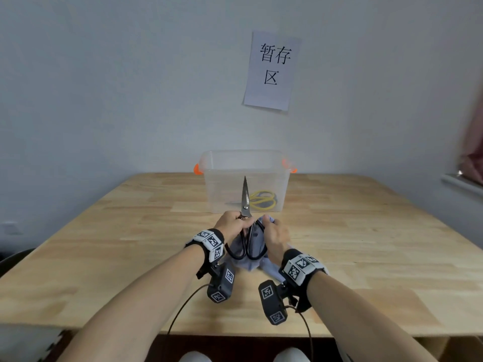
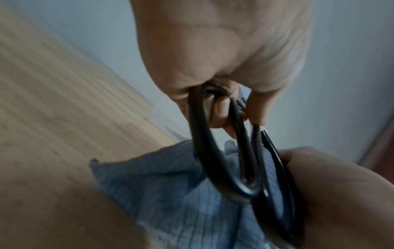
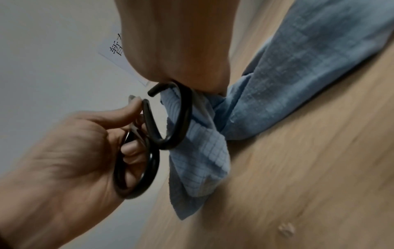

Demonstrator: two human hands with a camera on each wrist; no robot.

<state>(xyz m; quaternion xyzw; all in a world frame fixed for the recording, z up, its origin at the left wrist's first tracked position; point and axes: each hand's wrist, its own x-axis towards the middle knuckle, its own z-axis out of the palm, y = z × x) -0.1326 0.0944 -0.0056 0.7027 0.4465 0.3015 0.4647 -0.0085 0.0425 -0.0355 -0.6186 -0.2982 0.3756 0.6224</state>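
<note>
My left hand (image 1: 231,223) is curled round the scissors (image 1: 245,202) just below the pivot. The blades are together and point away from me toward the clear box (image 1: 245,163), which I judge keeps the edge safe. My right hand (image 1: 275,237) pinches the blue cloth (image 1: 248,265) round one black handle loop, just above the tabletop (image 1: 130,231), evidently to wipe it.

place: plain workroom | cues: wall sign (image 1: 271,71) "暂存区", wooden table (image 1: 104,244), clear storage bin (image 1: 222,178)
</note>
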